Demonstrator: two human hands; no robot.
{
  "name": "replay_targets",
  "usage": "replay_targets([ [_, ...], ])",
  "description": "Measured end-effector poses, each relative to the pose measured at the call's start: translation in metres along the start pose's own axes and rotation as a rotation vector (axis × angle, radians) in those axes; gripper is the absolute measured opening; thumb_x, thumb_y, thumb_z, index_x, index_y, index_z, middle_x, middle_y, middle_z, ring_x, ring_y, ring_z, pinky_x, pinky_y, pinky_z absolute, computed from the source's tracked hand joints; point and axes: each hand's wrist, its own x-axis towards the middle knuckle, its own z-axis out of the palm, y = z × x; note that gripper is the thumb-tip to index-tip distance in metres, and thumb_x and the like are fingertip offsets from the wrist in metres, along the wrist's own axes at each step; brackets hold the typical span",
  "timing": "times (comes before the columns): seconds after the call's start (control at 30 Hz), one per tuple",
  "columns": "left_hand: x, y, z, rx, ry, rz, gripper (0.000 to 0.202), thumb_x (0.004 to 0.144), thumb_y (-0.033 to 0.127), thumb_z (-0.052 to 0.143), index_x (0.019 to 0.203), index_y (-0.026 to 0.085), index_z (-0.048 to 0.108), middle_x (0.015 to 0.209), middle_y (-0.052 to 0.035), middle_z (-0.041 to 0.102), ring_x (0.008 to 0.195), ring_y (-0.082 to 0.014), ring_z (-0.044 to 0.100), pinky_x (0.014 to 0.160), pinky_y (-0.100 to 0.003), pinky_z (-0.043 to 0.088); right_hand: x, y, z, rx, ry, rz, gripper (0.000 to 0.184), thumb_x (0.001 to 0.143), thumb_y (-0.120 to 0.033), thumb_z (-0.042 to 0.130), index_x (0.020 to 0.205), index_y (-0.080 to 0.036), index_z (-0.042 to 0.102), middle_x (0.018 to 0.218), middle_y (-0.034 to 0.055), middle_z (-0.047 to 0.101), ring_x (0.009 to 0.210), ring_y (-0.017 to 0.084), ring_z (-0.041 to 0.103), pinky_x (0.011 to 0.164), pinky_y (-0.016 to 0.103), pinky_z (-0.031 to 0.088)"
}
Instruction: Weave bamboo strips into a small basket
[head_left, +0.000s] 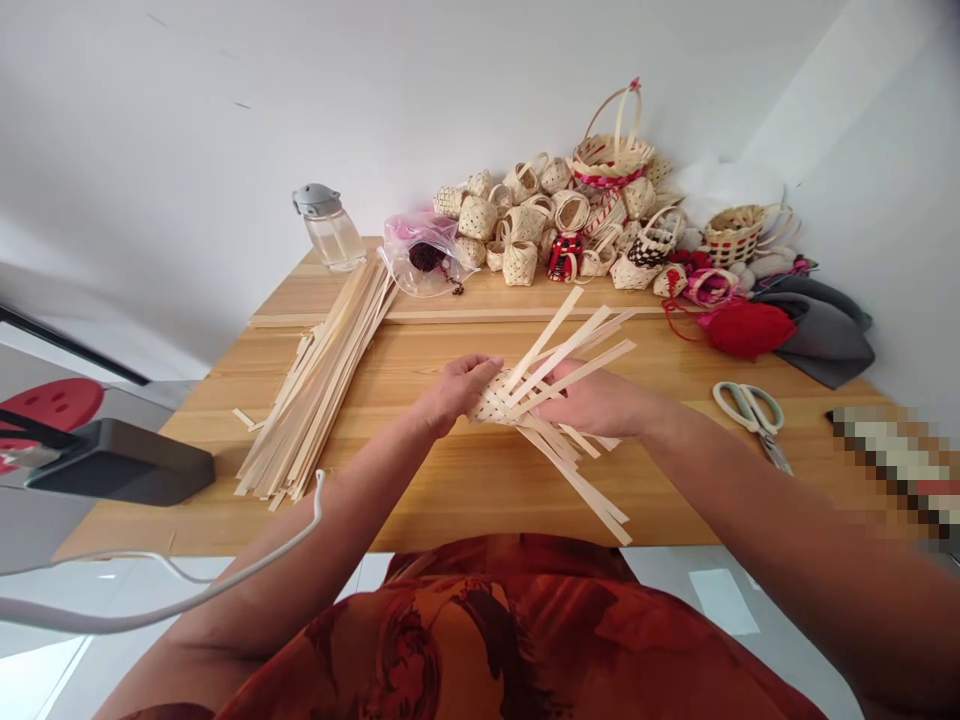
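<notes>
Over the wooden table | half-woven bamboo basket (strips splayed loose) | left hand, right hand gripping it

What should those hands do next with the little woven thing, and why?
I think the right hand should probably fold one loose strip over its neighbour. The left hand is gripping the small woven piece steady, and the long pale strips fan out unwoven from its edge.
</notes>
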Motion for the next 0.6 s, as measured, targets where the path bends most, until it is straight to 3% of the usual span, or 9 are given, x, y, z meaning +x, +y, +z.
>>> replay_targets([
  [0.17, 0.002, -0.003, -0.001, -0.011, 0.006, 0.099, 0.052, 0.075, 0.061, 0.073, 0.1, 0.016, 0.065, 0.076, 0.0009, 0.063, 0.06, -0.0105, 0.054, 0.054, -0.022, 0.041, 0.003, 0.003, 0.001, 0.174, -0.053, 0.114, 0.028, 0.07, -0.015, 0.071, 0.096, -0.025, 0.077, 0.095, -0.0006, 0.079, 0.091, 0.025, 0.072, 0.082, 0.034, 0.057],
  [0.3, 0.004, -0.008, 0.0, -0.03, 0.019, 0.189, 0.052, 0.076, 0.059, 0.073, 0.105, 0.018, 0.062, 0.079, 0.0024, 0.062, 0.065, -0.0103, 0.054, 0.061, -0.021, 0.043, 0.003, 0.003, 0.007, 0.228, -0.003, 0.138, 0.021, 0.073, -0.02, 0.071, 0.094, -0.02, 0.075, 0.088, 0.0, 0.077, 0.082, 0.02, 0.07, 0.073, 0.029, 0.055],
  [0.47, 0.007, -0.016, 0.0, -0.058, 0.017, 0.191, 0.046, 0.08, 0.057, 0.071, 0.106, 0.02, 0.059, 0.078, 0.004, 0.059, 0.064, -0.0094, 0.052, 0.06, -0.02, 0.042, 0.003, 0.014, 0.012, 0.156, 0.065, 0.175, 0.02, 0.075, -0.024, 0.073, 0.094, -0.02, 0.075, 0.086, -0.0005, 0.077, 0.077, 0.019, 0.069, 0.068, 0.028, 0.052],
  [0.6, 0.007, -0.016, -0.003, -0.177, -0.006, 0.126, 0.046, 0.077, 0.056, 0.074, 0.101, 0.019, 0.06, 0.083, 0.0018, 0.063, 0.066, -0.0098, 0.055, 0.061, -0.021, 0.043, 0.005, 0.023, 0.013, 0.149, 0.097, 0.147, 0.021, 0.073, -0.024, 0.076, 0.093, -0.021, 0.078, 0.09, 0.0005, 0.078, 0.083, 0.023, 0.071, 0.072, 0.031, 0.055],
])
